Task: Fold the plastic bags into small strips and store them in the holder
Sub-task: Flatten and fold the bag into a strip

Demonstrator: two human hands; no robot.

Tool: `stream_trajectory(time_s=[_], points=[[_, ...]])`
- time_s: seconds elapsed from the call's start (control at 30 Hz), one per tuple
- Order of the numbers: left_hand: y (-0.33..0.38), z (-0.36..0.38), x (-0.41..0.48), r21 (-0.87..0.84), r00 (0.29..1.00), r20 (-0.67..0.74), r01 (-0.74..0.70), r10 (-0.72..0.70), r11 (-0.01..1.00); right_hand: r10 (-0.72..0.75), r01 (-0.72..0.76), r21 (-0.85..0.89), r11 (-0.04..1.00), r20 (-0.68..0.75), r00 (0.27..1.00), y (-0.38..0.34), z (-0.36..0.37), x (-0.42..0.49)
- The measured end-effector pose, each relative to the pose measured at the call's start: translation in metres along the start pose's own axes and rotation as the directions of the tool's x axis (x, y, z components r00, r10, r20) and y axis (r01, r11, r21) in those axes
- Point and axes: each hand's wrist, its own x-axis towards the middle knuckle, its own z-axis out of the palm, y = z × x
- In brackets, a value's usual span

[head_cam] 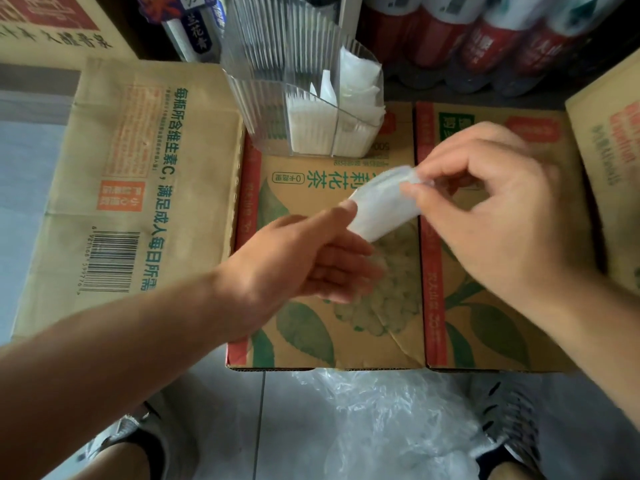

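Observation:
A folded strip of white plastic bag (381, 206) hangs in the air above a cardboard box (311, 327). My right hand (491, 209) pinches its upper end between thumb and forefinger. My left hand (311, 258) is under the strip's lower end, thumb against it and fingers stretched out beneath. A clear ribbed plastic holder (277, 81) stands at the far edge of the box, with folded white bags (353, 98) standing in its right compartments. Loose crumpled clear bags (388, 420) lie on the floor near my feet.
A flattened cardboard carton (131, 188) lies to the left and another box (609, 140) at the right edge. Red bottles in shrink wrap (485, 39) stand behind. My shoes (512, 420) rest on a pale tiled floor.

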Motion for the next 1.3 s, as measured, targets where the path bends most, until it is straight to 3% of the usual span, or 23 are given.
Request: stream_trajectory(time_s=[0.07, 0.13, 0.23, 0.37, 0.6, 0.97, 1.1, 1.17, 1.3], points=[[0.007, -0.002, 0.003, -0.252, 0.983, 0.154, 0.138, -0.101, 0.958, -0.155, 0.156, -0.027, 0.987, 0.037, 0.987, -0.013, -0.001, -0.010], [0.008, -0.005, 0.004, -0.366, 0.975, 0.216, 0.123, -0.045, 0.923, -0.259, 0.262, -0.029, 0.965, 0.079, 0.963, -0.023, 0.002, -0.017], [0.004, -0.007, 0.004, -0.468, 0.981, 0.190, 0.065, 0.029, 0.882, -0.353, 0.359, -0.013, 0.933, 0.148, 0.924, -0.029, 0.011, -0.027], [-0.001, -0.007, 0.007, -0.448, 0.996, 0.088, 0.012, 0.030, 0.894, -0.384, 0.386, 0.044, 0.922, 0.248, 0.889, -0.026, 0.027, -0.043], [-0.008, -0.002, 0.007, -0.383, 0.998, 0.052, -0.016, 0.039, 0.923, -0.327, 0.325, 0.067, 0.943, 0.349, 0.878, -0.027, 0.034, -0.050], [-0.007, -0.004, 0.013, -0.571, 0.998, 0.040, 0.055, -0.039, 0.819, -0.398, 0.380, 0.119, 0.918, 0.299, 0.868, -0.032, 0.035, -0.053], [-0.010, -0.008, 0.009, -0.480, 0.990, 0.133, 0.020, 0.050, 0.877, -0.299, 0.261, 0.162, 0.952, 0.294, 0.908, -0.029, 0.035, -0.052], [-0.012, -0.009, 0.009, -0.467, 0.986, 0.150, 0.004, 0.074, 0.884, -0.155, 0.071, 0.259, 0.963, 0.320, 0.935, -0.029, 0.032, -0.049], [-0.020, -0.009, 0.009, -0.443, 0.985, 0.135, -0.038, 0.109, 0.896, 0.142, -0.267, 0.420, 0.867, 0.306, 0.941, -0.029, 0.026, -0.038]])
